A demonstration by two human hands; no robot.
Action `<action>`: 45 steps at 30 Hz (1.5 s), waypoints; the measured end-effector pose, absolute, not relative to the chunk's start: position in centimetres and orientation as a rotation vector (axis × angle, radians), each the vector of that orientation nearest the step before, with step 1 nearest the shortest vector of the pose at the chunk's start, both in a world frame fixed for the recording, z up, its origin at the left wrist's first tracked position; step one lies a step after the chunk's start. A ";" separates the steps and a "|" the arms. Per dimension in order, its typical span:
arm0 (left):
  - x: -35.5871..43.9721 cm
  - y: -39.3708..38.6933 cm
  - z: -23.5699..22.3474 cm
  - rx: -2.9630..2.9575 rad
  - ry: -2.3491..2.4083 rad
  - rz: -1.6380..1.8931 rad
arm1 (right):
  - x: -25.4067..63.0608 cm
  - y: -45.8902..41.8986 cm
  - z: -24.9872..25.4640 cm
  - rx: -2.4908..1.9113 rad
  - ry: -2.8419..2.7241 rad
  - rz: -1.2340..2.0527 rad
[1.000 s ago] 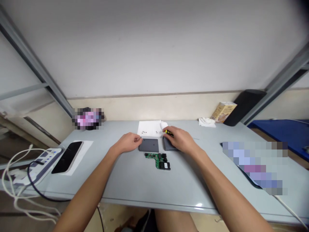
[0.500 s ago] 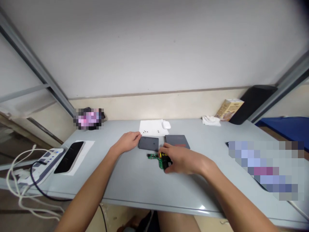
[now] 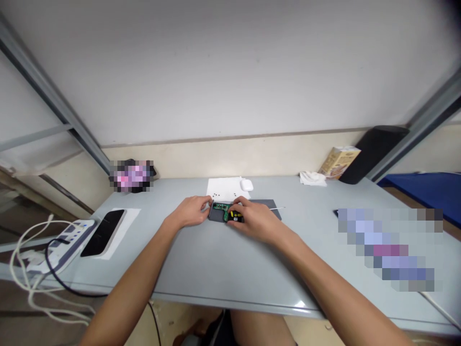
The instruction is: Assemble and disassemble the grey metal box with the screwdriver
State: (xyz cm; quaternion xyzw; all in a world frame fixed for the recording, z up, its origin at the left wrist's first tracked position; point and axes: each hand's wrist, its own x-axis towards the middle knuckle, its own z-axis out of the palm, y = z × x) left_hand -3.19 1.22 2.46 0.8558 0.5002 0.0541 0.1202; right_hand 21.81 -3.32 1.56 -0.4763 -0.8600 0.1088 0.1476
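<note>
At the centre of the frame, the green circuit board (image 3: 220, 205) lies over the dark grey case (image 3: 216, 216), its long axis running left to right; whether it is seated is unclear. The right hand (image 3: 260, 222) is nearer the board, fingers clasping the screwdriver (image 3: 236, 214) at its right end; the left hand (image 3: 193, 210) pinches the case's left edge.

I count two hands (image 3: 192, 211) (image 3: 257, 218) mid-frame; one green circuit board (image 3: 226, 213); one screwdriver (image 3: 236, 215); two dark grey pieces (image 3: 217, 216) (image 3: 270, 204); two white sheets (image 3: 220, 186) (image 3: 126, 228), centre and left; one phone (image 3: 103, 233) and one power strip (image 3: 62, 246), lower left; one carton (image 3: 340, 162) toward the right.
</note>
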 end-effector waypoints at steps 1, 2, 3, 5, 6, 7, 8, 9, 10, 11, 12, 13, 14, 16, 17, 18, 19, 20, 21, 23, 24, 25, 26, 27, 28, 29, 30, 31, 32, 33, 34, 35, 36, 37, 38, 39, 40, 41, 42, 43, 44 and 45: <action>-3.2 1.2 2.5 2.504 1.455 0.158 | 21.8 -3.3 1.6 -1.374 -2.465 0.304; -3.2 1.2 2.5 2.510 1.450 0.159 | 21.8 -3.3 1.6 -1.381 -2.459 0.297; -3.2 1.2 2.6 2.516 1.445 0.159 | 21.8 -3.3 1.7 -1.389 -2.459 0.296; -3.2 1.2 2.5 2.523 1.441 0.161 | 21.8 -3.3 1.8 -1.407 -2.473 0.303; -3.2 1.2 2.5 2.520 1.444 0.166 | 21.8 -3.3 1.8 -1.410 -2.483 0.309; -3.2 1.3 2.4 2.516 1.450 0.172 | 21.8 -3.3 1.8 -1.409 -2.489 0.312; -3.3 1.3 2.3 2.510 1.461 0.180 | 21.8 -3.2 1.8 -1.408 -2.489 0.313; -3.3 1.4 2.2 2.505 1.472 0.189 | 21.8 -3.2 1.8 -1.407 -2.485 0.314; -3.3 1.4 2.1 2.501 1.483 0.196 | 21.8 -3.2 1.7 -1.408 -2.476 0.314; -3.3 1.5 2.0 2.498 1.490 0.200 | 21.8 -3.1 1.7 -1.408 -2.466 0.316; -3.3 1.5 2.0 2.496 1.493 0.201 | 21.9 -3.1 1.6 -1.412 -2.454 0.317; -3.3 1.5 1.9 2.495 1.492 0.200 | 22.0 -3.0 1.6 -1.413 -2.445 0.321; -3.3 1.5 1.9 2.492 1.489 0.200 | 22.1 -2.9 1.5 -1.408 -2.439 0.327; -3.3 1.5 1.9 2.491 1.480 0.205 | 22.2 -2.8 1.5 -1.387 -2.442 0.344; -3.3 1.5 2.0 2.493 1.474 0.213 | 22.3 -2.7 1.5 -1.381 -2.448 0.348; -3.3 1.4 2.0 2.494 1.467 0.222 | 22.3 -2.7 1.5 -1.380 -2.456 0.344; -3.2 1.4 2.1 2.494 1.458 0.234 | 22.3 -2.7 1.5 -1.383 -2.467 0.331; -3.2 1.4 2.1 2.491 1.450 0.244 | 22.3 -2.7 1.5 -1.388 -2.477 0.314; -3.2 1.4 2.1 2.486 1.443 0.250 | 22.3 -2.8 1.5 -1.390 -2.486 0.300; -3.3 1.5 2.1 2.479 1.437 0.257 | 22.3 -2.8 1.6 -1.373 -2.493 0.301; -3.4 1.6 2.1 2.480 1.438 0.260 | 22.3 -2.9 1.7 -1.358 -2.488 0.316; -3.4 1.6 2.1 2.483 1.440 0.266 | 22.4 -2.9 1.8 -1.348 -2.476 0.331; -3.5 1.7 2.0 2.488 1.440 0.271 | 22.4 -2.9 1.8 -1.341 -2.463 0.343; -3.6 1.8 2.0 2.494 1.440 0.279 | 22.5 -2.9 1.9 -1.336 -2.453 0.350; -3.6 1.8 1.9 2.501 1.436 0.286 | 22.6 -2.9 1.9 -1.332 -2.446 0.353; -3.7 1.9 1.9 2.507 1.430 0.291 | 22.7 -2.8 1.9 -1.333 -2.443 0.353; -3.7 1.9 1.8 2.513 1.423 0.296 | 22.7 -2.8 1.9 -1.336 -2.443 0.349; -3.7 1.9 1.8 2.517 1.418 0.304 | 22.7 -2.7 1.8 -1.346 -2.442 0.340; -3.8 2.0 1.7 2.520 1.416 0.313 | 22.7 -2.6 1.8 -1.361 -2.438 0.328; -3.8 2.0 1.6 2.523 1.415 0.322 | 22.7 -2.6 1.7 -1.378 -2.431 0.314; -3.8 2.1 1.6 2.526 1.414 0.325 | 22.6 -2.6 1.7 -1.391 -2.427 0.306; -3.8 2.1 1.5 2.529 1.413 0.325 | 22.6 -2.5 1.6 -1.396 -2.426 0.306; -3.8 2.1 1.4 2.533 1.411 0.322 | 22.5 -2.5 1.5 -1.394 -2.429 0.314; -3.8 2.2 1.4 2.538 1.406 0.318 | 22.5 -2.6 1.5 -1.388 -2.435 0.326; -3.8 2.2 1.3 2.542 1.400 0.317 | 22.5 -2.6 1.5 -1.379 -2.440 0.341; -3.8 2.3 1.2 2.543 1.396 0.318 | 22.5 -2.6 1.5 -1.371 -2.443 0.354; -3.9 2.3 1.2 2.542 1.392 0.323 | 22.6 -2.6 1.6 -1.365 -2.441 0.365; -3.9 2.3 1.2 2.540 1.389 0.325 | 22.6 -2.7 1.6 -1.360 -2.437 0.376; -3.9 2.3 1.2 2.536 1.385 0.327 | 22.6 -2.7 1.7 -1.353 -2.433 0.393; -3.9 2.3 1.2 2.532 1.383 0.328 | 22.7 -2.7 1.8 -1.342 -2.432 0.414; -3.9 2.3 1.2 2.529 1.380 0.328 | 22.7 -2.7 1.8 -1.330 -2.432 0.439; -4.0 2.3 1.2 2.526 1.379 0.330 | 22.8 -2.7 1.8 -1.322 -2.430 0.460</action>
